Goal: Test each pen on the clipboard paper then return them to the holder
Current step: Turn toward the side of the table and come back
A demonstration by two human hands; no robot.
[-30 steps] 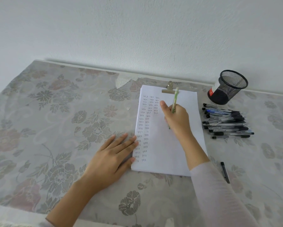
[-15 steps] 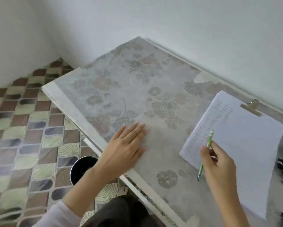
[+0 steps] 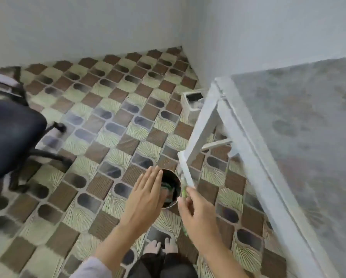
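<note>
Lower centre: right hand [image 3: 196,211] pinches green pen [image 3: 184,192] mid-barrel; judged light, stiff, slick; left hand [image 3: 146,195] fingers straight by holder [image 3: 174,176].

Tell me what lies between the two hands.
Head view: a round dark cup on the floor, between the left hand and the right hand holding the green pen.

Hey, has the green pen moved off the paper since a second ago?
Yes. The right hand grips the green pen, now off the table, down beside the table leg, by the round container on the floor.
</note>
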